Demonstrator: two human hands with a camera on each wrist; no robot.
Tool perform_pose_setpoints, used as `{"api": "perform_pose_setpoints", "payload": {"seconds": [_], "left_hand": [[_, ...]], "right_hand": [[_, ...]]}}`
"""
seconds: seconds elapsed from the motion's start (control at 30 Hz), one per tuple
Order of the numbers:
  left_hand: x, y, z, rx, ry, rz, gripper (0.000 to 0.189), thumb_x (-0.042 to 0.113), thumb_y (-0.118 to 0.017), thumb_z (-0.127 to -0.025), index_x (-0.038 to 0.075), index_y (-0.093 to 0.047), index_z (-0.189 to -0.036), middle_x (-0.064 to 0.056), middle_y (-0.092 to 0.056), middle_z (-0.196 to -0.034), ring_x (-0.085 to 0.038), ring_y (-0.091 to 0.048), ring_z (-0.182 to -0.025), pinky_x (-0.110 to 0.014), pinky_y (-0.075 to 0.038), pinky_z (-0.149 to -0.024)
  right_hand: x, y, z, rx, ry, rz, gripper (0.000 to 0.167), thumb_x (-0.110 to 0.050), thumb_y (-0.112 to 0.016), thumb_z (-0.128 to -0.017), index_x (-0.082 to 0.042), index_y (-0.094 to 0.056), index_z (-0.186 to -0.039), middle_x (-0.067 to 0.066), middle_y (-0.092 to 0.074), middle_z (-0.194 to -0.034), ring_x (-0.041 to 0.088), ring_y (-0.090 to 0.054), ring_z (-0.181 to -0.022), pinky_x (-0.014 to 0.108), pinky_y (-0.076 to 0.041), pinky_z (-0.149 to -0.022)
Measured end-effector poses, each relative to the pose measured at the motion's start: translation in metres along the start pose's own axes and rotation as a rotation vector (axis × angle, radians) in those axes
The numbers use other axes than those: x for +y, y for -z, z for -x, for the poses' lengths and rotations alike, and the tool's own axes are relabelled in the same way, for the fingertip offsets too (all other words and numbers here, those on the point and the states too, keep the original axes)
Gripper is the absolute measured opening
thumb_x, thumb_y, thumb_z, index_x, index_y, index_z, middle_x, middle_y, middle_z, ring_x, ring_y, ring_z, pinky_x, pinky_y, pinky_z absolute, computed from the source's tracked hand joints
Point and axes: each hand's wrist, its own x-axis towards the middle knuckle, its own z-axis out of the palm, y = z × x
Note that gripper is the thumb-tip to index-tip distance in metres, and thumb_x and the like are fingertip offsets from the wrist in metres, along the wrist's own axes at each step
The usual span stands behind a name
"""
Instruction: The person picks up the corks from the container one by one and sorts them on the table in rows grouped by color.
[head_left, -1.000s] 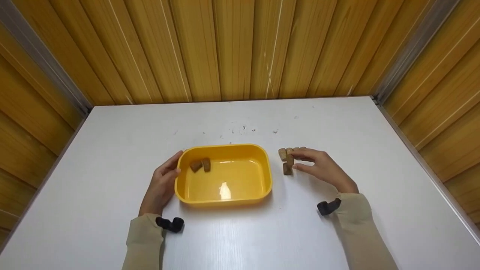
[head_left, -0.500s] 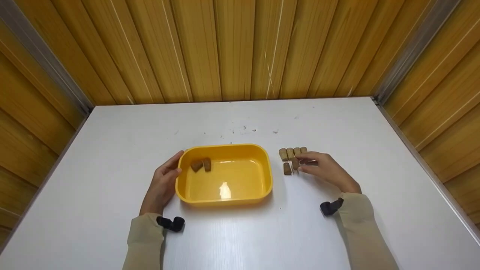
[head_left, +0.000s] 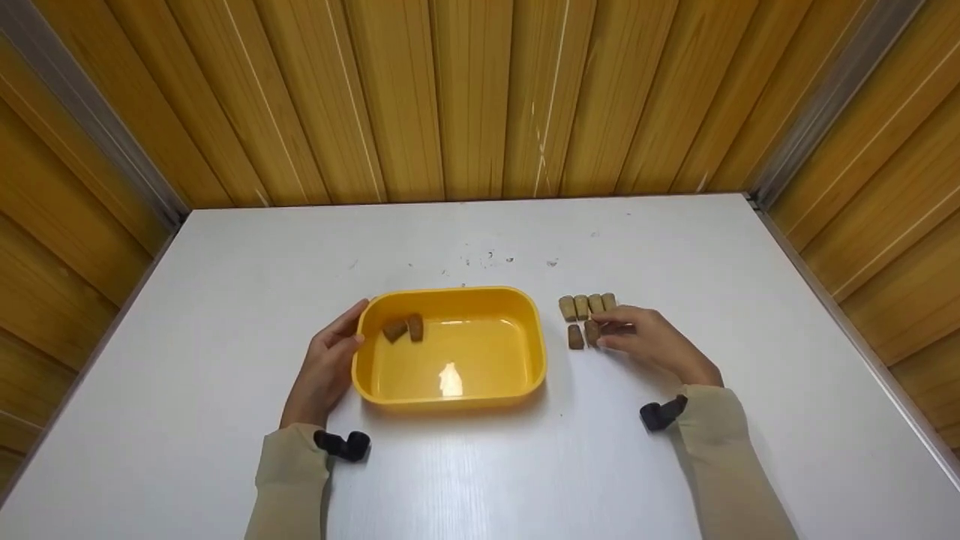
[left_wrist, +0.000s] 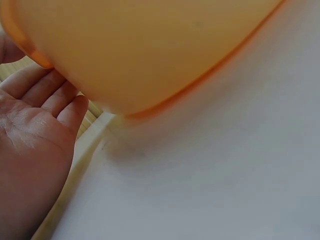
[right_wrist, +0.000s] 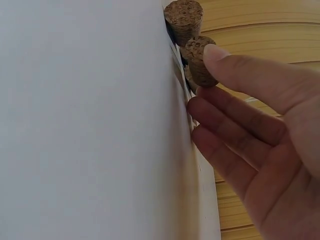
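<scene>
The white tabletop bears a yellow, rounded-rectangular plastic tray, with two brown tapered cork stoppers inside near its left end. The left hand rests fairly straight-fingered against that end. Right of the tray, the right hand pinches a third brown cork beside a fourth brown cork, before four pale tan corks. Lining up corks seems in hand; the next move calls for gentle release.

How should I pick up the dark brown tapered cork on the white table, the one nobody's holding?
Probably pinch that dark brown cork by its wider end, coming from the near side: it lies on its side, that end nearest, with light tan corks behind and the right hand holding another dark cork on its right.
</scene>
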Motion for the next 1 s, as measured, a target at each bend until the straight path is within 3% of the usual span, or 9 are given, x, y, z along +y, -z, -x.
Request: {"api": "perform_pose_setpoints", "payload": {"seconds": [0.4,0.67,1.0], "left_hand": [[0.0005,0.0,0.0014,-0.001,-0.003,-0.012,0.056,-0.002,-0.044,-0.096,0.004,-0.029,-0.15,-0.005,-0.03,-0.157,-0.01,-0.035,-0.142,-0.023,-0.034,-0.113],[0.0006,-0.0002,0.0019,-0.01,-0.017,-0.012,0.057,-0.002,-0.045,-0.096,0.002,-0.028,-0.15,-0.008,-0.029,-0.157,-0.005,-0.041,-0.136,-0.023,-0.036,-0.112],[-0.0007,-0.0003,0.0005,-0.016,-0.021,-0.021,0.057,-0.001,-0.046,-0.097,0.001,-0.028,-0.15,-0.008,-0.03,-0.157,-0.006,-0.041,-0.136,-0.023,-0.036,-0.112]], "right_hand": [[-0.0024,-0.0027,-0.0011,-0.017,-0.013,0.031,0.046,-0.02,-0.068,-0.088,-0.009,-0.059,-0.132,0.012,-0.063,-0.127,0.031,-0.056,-0.119,0.05,-0.044,-0.105],[-0.0042,-0.0032,-0.0008,-0.018,-0.034,0.04,0.046,-0.018,-0.068,-0.088,-0.01,-0.058,-0.133,0.013,-0.06,-0.131,0.033,-0.053,-0.123,0.052,-0.041,-0.108],[-0.002,-0.0021,-0.0013,-0.008,-0.046,0.024,0.042,-0.016,-0.068,-0.088,-0.012,-0.061,-0.129,0.012,-0.063,-0.127,0.031,-0.057,-0.118,0.05,-0.045,-0.105]]}}
